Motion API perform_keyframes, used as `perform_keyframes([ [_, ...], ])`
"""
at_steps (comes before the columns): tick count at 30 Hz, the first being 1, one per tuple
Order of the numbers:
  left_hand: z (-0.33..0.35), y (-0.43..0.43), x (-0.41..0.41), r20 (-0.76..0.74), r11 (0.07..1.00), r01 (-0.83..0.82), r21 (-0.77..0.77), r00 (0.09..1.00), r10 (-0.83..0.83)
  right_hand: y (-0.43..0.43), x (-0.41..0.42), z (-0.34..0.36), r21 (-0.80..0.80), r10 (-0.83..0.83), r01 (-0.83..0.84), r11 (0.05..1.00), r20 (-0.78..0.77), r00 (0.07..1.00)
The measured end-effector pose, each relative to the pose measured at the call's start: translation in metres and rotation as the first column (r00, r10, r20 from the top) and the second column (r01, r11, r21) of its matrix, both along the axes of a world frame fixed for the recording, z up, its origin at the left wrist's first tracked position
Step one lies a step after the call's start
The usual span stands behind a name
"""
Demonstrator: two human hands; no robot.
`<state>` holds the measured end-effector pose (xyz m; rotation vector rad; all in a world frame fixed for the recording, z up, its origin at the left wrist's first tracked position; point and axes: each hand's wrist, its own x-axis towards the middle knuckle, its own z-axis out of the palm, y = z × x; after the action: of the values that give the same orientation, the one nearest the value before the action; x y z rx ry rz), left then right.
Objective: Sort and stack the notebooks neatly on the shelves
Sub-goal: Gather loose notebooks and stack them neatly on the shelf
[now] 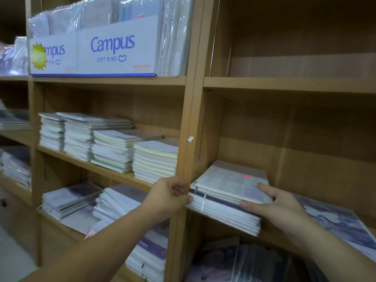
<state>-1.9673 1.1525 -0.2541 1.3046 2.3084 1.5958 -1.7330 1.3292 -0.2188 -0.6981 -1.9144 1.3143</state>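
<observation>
Two hands at notebook stack (227, 188), 5 o'clock, R bay of shelving (190, 110). L hand (171, 192) curled at stack's 9 o'clock corner, hold unclear. R hand (278, 208) clamped 3 o'clock end, thumb on front edge. Top cover pale grid, print blurred.

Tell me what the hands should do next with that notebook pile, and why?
Probably slide the notebook pile straight back toward the back wall: it sits askew and seems to jut out in front, and the left hand and right hand grip its two ends.
</observation>
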Motion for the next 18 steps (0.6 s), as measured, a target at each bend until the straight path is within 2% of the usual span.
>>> perform_keyframes([
  [5,0.004,0.005,0.014,0.000,0.991,0.003,0.137,1.000,-0.003,0.001,-0.007,-0.006,-0.077,-0.001,-0.001,0.997,-0.026,1.000],
  [9,0.000,0.010,0.029,0.032,0.986,0.005,0.165,0.999,-0.011,-0.012,-0.011,-0.009,-0.074,-0.005,0.000,0.997,-0.065,0.998],
  [15,0.017,0.009,0.043,0.154,0.980,-0.073,0.187,0.987,0.044,-0.028,-0.006,-0.007,-0.077,-0.061,0.056,0.995,-0.062,0.996],
  [18,0.021,0.003,0.048,0.238,0.968,-0.078,0.240,0.971,0.019,-0.031,0.006,-0.006,-0.083,-0.023,0.019,0.996,-0.055,0.998],
])
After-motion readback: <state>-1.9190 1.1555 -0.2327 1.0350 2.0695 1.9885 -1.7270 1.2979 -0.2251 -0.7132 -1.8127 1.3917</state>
